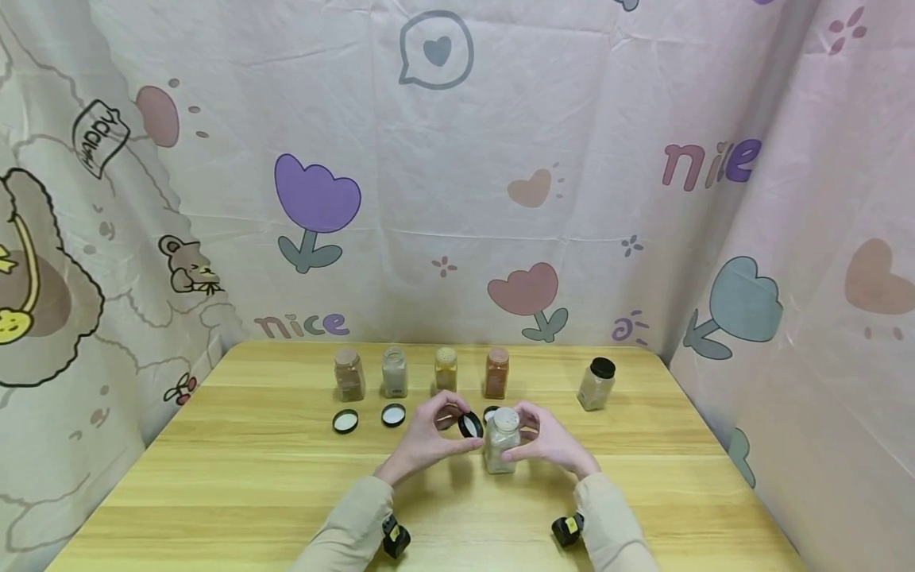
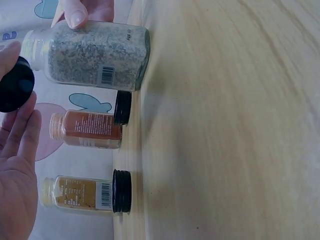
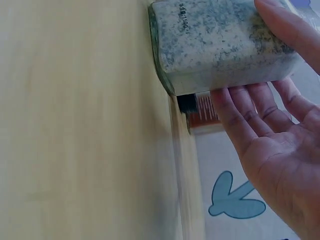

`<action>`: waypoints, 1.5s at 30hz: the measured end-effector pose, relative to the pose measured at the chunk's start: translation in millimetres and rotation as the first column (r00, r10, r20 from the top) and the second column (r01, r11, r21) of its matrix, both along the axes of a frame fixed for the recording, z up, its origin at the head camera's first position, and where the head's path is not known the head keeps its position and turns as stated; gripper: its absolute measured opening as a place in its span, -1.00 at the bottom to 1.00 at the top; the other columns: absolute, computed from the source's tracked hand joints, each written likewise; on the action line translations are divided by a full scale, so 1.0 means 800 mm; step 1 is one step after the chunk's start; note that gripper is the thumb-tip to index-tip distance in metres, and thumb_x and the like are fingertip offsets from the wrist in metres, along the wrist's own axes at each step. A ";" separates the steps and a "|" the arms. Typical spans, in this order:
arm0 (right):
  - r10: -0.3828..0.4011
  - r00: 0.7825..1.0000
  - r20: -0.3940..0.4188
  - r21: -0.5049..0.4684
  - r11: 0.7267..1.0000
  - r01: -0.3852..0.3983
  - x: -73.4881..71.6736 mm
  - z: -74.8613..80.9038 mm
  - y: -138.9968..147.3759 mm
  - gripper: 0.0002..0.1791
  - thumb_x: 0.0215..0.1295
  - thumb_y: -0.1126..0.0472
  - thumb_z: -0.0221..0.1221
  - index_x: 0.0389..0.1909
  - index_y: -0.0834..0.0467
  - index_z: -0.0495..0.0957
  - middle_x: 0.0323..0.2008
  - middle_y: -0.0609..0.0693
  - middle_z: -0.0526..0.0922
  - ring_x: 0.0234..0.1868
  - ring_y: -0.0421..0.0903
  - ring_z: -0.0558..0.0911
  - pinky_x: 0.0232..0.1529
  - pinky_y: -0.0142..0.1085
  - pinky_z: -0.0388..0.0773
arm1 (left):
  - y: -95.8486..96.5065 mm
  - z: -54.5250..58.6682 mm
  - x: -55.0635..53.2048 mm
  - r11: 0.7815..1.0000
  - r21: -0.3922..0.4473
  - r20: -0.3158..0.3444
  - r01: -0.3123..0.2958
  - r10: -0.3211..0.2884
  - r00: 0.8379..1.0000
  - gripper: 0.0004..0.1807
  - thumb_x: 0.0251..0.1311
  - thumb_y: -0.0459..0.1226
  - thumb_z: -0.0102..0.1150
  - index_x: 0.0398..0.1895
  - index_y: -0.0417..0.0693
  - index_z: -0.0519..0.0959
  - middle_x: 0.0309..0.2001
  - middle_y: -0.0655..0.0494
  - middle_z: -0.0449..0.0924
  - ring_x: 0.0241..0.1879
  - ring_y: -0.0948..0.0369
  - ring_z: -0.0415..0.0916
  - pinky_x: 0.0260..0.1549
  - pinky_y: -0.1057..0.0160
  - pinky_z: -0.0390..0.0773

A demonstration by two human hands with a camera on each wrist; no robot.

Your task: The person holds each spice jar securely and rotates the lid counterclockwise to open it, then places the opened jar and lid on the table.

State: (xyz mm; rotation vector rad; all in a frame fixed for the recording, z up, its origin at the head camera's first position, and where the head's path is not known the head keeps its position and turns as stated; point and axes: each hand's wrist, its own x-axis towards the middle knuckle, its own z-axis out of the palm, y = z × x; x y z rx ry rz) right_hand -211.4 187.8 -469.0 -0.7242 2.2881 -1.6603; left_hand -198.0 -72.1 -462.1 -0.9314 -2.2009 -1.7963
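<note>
My left hand [image 1: 429,438] pinches a round black lid [image 1: 470,425] between thumb and fingers, tilted so its white lining shows in the head view. Just right of it, my right hand [image 1: 549,441] grips a glass spice jar [image 1: 502,454] with thumb on one side and fingers on the other. The jar is upright and lidless, with a perforated shaker top [image 1: 507,419]. In the left wrist view, pale, dark-flecked seasoning [image 2: 90,55] fills most of it. The lid [image 2: 15,86] is held beside the jar's neck there.
Behind the hands stand lidless jars: brown [image 1: 349,376], greyish-white [image 1: 395,375], yellow [image 1: 445,369] and orange-red [image 1: 496,375]. Black lids [image 1: 345,421] [image 1: 393,415] lie before them. A black-capped jar [image 1: 596,384] stands at the right, near the curtain behind the wooden table [image 1: 236,492].
</note>
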 end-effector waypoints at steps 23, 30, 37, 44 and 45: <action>-0.067 0.997 -0.048 0.008 0.998 0.067 -0.020 -0.001 0.057 -0.36 0.05 0.31 0.49 0.13 0.37 0.42 -0.03 -0.04 0.63 -0.02 -0.31 0.63 0.16 -0.39 0.57 | 0.026 -0.014 0.001 0.977 -0.208 0.139 0.055 -0.026 0.990 -0.60 -0.06 -0.24 0.59 -0.19 -0.20 0.64 -0.16 -0.05 0.68 -0.05 0.03 0.69 0.15 0.16 0.69; -0.115 0.993 -0.033 -0.006 0.993 0.115 -0.030 0.000 0.065 -0.37 0.07 0.36 0.45 0.14 0.42 0.40 -0.01 0.08 0.65 -0.04 -0.31 0.64 0.08 -0.47 0.62 | 0.036 -0.018 -0.005 0.937 -0.348 0.100 0.004 0.033 0.994 -0.59 -0.09 -0.19 0.60 -0.19 -0.17 0.68 -0.19 0.02 0.74 -0.15 0.13 0.70 -0.01 0.32 0.68; -0.231 0.973 0.016 0.002 0.973 0.231 -0.043 0.001 0.070 -0.31 0.15 0.33 0.41 0.27 0.38 0.35 0.15 0.30 0.56 0.08 -0.17 0.61 0.11 -0.49 0.57 | 0.049 -0.020 -0.009 0.913 -0.405 0.150 0.042 0.020 0.989 -0.63 -0.05 -0.20 0.58 -0.19 -0.16 0.68 -0.06 -0.06 0.72 -0.13 0.11 0.75 -0.05 0.34 0.71; -0.305 0.952 0.026 -0.020 0.952 0.306 -0.062 -0.005 0.071 -0.25 0.20 0.33 0.38 0.39 0.32 0.29 0.27 0.32 0.50 0.31 0.19 0.52 0.36 -0.19 0.53 | 0.063 -0.022 -0.012 0.904 -0.426 0.145 0.038 0.027 0.989 -0.61 -0.02 -0.22 0.57 -0.13 -0.16 0.67 0.04 -0.11 0.69 -0.07 0.03 0.76 -0.04 0.36 0.72; -0.313 0.949 0.031 -0.024 0.949 0.314 -0.065 -0.006 0.071 -0.23 0.20 0.33 0.38 0.41 0.31 0.28 0.28 0.33 0.49 0.34 0.22 0.49 0.40 -0.11 0.50 | 0.064 -0.022 -0.013 0.903 -0.429 0.141 0.036 0.028 0.990 -0.60 -0.01 -0.22 0.56 -0.11 -0.17 0.67 0.05 -0.11 0.69 -0.05 0.02 0.75 -0.03 0.36 0.72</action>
